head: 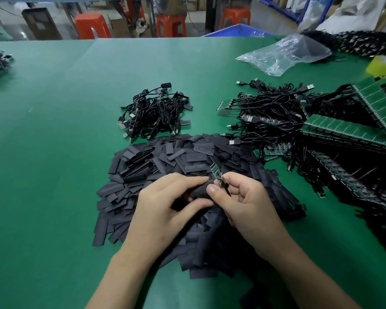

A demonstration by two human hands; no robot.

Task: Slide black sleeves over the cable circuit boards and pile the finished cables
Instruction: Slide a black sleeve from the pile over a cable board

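Sleeving: our left hand [165, 204] pinches a sleeve [197, 194], right hand [245, 204] a board [217, 175]; next, we align them.

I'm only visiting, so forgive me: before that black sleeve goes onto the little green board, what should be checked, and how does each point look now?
1. Board gripped: the right hand pinches the green board. Ok.
2. Sleeve ready: the left hand holds a black sleeve between forefinger and thumb. Ok.
3. Sleeve mouth open: fingers hide it. Cannot tell.
4. Board inside sleeve: the board is bare, outside the sleeve. Not ok.
5. Spare sleeves: the sleeve pile lies under both hands. Ok.
6. Drop spot: the finished cable pile sits behind the sleeves. Ok.
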